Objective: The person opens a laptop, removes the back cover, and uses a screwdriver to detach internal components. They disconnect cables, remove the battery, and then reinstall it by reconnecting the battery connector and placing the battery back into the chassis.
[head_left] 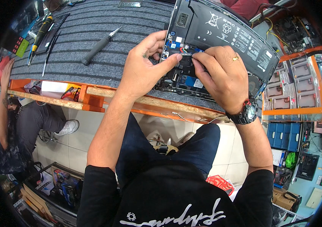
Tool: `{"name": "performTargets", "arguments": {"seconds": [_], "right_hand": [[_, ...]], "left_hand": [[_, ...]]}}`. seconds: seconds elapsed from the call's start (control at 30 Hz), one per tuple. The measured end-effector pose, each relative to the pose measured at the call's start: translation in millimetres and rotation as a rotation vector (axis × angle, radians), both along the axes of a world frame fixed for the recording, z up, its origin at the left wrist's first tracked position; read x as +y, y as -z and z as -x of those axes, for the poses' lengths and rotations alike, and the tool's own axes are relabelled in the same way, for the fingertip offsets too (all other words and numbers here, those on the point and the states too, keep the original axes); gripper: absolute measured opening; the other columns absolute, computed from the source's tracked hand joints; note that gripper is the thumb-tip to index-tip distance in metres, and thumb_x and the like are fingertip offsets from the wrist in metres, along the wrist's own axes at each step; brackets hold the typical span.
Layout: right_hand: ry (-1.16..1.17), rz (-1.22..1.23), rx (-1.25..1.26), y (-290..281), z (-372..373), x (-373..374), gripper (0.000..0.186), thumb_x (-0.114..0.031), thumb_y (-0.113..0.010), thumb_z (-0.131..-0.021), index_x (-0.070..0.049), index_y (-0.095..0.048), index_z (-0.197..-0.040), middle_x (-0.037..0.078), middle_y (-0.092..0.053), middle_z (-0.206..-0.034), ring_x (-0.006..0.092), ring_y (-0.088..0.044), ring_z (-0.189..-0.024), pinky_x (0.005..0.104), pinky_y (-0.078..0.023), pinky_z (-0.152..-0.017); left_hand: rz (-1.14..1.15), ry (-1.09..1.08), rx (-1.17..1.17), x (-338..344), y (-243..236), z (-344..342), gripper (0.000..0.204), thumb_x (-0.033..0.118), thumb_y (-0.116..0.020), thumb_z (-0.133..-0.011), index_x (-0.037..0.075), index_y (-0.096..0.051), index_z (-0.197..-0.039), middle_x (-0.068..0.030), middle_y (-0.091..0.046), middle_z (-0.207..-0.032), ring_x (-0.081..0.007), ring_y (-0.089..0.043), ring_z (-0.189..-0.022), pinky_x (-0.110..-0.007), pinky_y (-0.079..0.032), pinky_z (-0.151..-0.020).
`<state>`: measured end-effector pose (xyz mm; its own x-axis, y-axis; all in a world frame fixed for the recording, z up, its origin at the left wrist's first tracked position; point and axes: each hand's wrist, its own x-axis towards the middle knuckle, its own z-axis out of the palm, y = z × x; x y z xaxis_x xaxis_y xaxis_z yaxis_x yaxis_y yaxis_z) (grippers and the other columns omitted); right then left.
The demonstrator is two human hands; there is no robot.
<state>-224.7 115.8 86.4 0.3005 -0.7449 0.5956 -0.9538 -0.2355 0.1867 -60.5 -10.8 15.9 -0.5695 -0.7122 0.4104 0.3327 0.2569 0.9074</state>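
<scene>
An opened laptop (173, 23) with its inner parts bare lies at the table's front edge, tilted in view. A large black battery (221, 28) fills its far side. My left hand (144, 62) grips the laptop's left edge, fingers under or behind it and thumb on top. That thumb presses at the left end of a small cable connector (185, 54) with coloured wires. At the connector's right end, my right hand (223, 70) holds its thumb and fingertips pinched together. The fingers partly hide the contact there. A blue circuit board (191, 82) shows just below.
A grey-handled screwdriver (96, 50) lies on the striped grey mat (92, 22). Further left are a yellow-and-black screwdriver (41, 32) and tweezers (49, 56). Another person's hand (6, 73) rests at the table's left end. Display shelves (295, 85) stand at right.
</scene>
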Motion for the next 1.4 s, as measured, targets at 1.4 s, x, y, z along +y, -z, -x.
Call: {"name": "performTargets", "arguments": {"seconds": [1.4], "right_hand": [[-0.036,-0.069,0.21,-14.0,-4.0,-7.5,0.022,-0.013,-0.066,-0.078,-0.007,-0.066,-0.099,0.002,-0.057,-0.093,0.02,-0.058,-0.088,0.0338,-0.045,-0.074]], "left_hand": [[0.075,0.025,-0.004,-3.6,0.1,-1.4,0.051,0.0,-0.077,-0.088,-0.004,-0.058,-0.135,-0.0046,-0.074,-0.108,-0.0049,-0.063,-0.092,-0.021,-0.045,-0.075]]}}
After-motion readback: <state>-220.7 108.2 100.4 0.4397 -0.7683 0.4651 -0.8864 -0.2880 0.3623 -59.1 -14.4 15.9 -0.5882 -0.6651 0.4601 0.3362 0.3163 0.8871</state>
